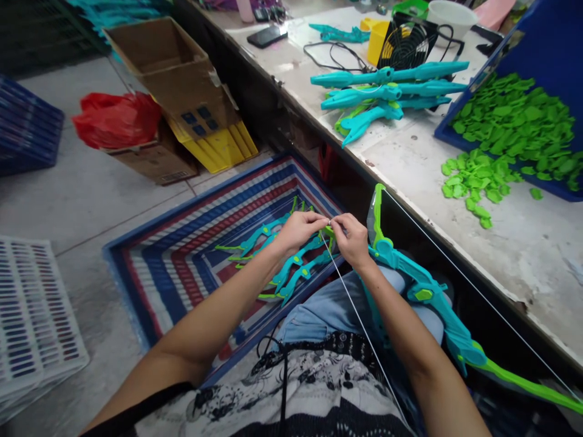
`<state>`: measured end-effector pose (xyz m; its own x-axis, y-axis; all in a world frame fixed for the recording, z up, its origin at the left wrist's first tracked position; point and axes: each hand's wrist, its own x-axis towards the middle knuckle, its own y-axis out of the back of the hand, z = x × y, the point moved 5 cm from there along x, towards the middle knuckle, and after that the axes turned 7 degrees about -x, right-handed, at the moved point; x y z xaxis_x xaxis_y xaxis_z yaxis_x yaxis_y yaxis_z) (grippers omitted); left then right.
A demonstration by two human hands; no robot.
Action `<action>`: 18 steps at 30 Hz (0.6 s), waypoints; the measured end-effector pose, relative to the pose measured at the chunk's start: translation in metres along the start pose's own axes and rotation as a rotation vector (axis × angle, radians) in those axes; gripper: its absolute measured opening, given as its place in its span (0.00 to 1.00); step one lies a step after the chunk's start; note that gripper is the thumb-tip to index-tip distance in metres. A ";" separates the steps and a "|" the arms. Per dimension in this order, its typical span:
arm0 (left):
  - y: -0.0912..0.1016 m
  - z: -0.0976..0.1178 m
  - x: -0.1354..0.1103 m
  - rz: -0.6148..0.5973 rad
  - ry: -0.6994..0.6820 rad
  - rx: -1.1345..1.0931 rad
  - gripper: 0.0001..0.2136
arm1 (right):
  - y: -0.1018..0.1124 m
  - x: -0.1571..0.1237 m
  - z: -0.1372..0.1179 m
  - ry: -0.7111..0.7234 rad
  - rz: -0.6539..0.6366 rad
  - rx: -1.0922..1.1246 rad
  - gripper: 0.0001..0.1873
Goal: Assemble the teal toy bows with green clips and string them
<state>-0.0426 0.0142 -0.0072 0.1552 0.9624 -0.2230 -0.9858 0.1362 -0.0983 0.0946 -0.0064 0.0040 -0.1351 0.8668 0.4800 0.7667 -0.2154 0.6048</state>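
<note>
My left hand (pixel 298 232) and my right hand (pixel 353 240) meet in front of me, fingertips pinched together on the end of a white string (pixel 347 290). Just beneath the fingers shows a green limb tip (pixel 327 231); whatever it joins is mostly hidden by my right hand and arm. From there the string runs taut down past my lap. To the right of my right arm, a teal and green toy bow (pixel 432 294) leans across my legs, its own white string (pixel 473 284) stretched between its ends.
A striped-lined crate (pixel 182 267) on the floor holds several toy bows (pixel 296 260). On the workbench (pixel 412 182) lie stacked teal bow parts (pixel 382 94), a fan (pixel 407 42), and green pieces (pixel 476 182) spilling from a blue bin (pixel 542 45). Cardboard boxes (pixel 177 91) and a white crate (pixel 36 309) stand left.
</note>
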 end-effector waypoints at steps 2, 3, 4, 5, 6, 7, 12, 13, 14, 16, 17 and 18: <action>0.001 -0.002 -0.001 -0.045 0.003 -0.007 0.09 | -0.001 -0.003 -0.002 0.044 -0.017 -0.055 0.11; 0.002 -0.003 -0.001 -0.060 0.000 0.012 0.09 | -0.002 -0.005 -0.004 0.077 -0.029 -0.101 0.11; 0.002 -0.003 -0.002 -0.069 -0.008 0.052 0.09 | -0.003 -0.007 -0.005 0.109 -0.042 -0.152 0.12; 0.002 -0.003 -0.003 -0.064 -0.023 0.110 0.09 | -0.004 -0.010 -0.006 0.138 -0.052 -0.203 0.13; 0.003 -0.002 -0.004 -0.048 -0.044 0.177 0.09 | -0.005 -0.012 -0.007 0.157 -0.056 -0.248 0.13; 0.003 -0.001 -0.005 -0.027 -0.067 0.239 0.10 | -0.006 -0.014 -0.006 0.164 -0.053 -0.283 0.13; -0.001 -0.006 -0.009 -0.001 -0.092 0.225 0.11 | -0.015 -0.014 0.000 0.070 0.018 -0.320 0.11; -0.001 -0.007 -0.010 -0.008 -0.079 0.200 0.11 | -0.017 -0.013 0.000 0.038 0.032 -0.316 0.11; -0.001 -0.008 -0.012 -0.008 -0.072 0.189 0.11 | -0.017 -0.011 0.000 0.016 0.037 -0.307 0.11; 0.002 -0.008 -0.017 0.004 -0.085 0.181 0.11 | -0.010 -0.011 -0.001 0.014 0.022 -0.278 0.12; 0.005 -0.009 -0.022 0.022 -0.100 0.162 0.10 | -0.002 -0.014 -0.001 0.026 0.009 -0.266 0.12; 0.010 -0.010 -0.028 0.063 -0.121 0.127 0.10 | 0.010 -0.020 0.002 0.033 0.004 -0.257 0.11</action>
<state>-0.0561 -0.0136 -0.0114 0.0920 0.9901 -0.1058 -0.9947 0.0964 0.0370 0.1065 -0.0248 -0.0010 -0.1564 0.8515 0.5006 0.5829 -0.3296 0.7427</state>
